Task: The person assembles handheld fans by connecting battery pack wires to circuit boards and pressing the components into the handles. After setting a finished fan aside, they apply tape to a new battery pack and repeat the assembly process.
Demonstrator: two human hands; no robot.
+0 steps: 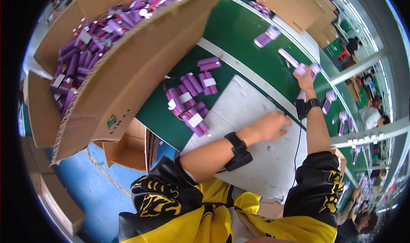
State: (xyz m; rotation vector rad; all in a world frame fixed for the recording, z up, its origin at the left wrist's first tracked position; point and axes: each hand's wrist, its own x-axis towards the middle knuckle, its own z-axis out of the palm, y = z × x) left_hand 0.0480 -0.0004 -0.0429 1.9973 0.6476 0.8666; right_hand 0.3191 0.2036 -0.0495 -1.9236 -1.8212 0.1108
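My left hand (273, 127) hovers over a pale grey-white board (252, 100), its fingers apart and loosely bent, with nothing visible in them. My right hand (305, 80) reaches out to the green conveyor belt, its fingers closed around a pale purple cylindrical piece (300, 69). Close to those fingers are a long pale purple piece (288, 57) and another with a shiny round end (315, 68). Left of the board lies a loose group of purple battery packs (188, 98) with red wires and white labels. Each wrist wears a black band with a small box.
A large open cardboard box (145, 68) full of purple battery packs (92, 46) stands at the left. More purple pieces (267, 37) lie along the belt (239, 23). A black cable (297, 153) runs over the board's right side. Other people sit farther right.
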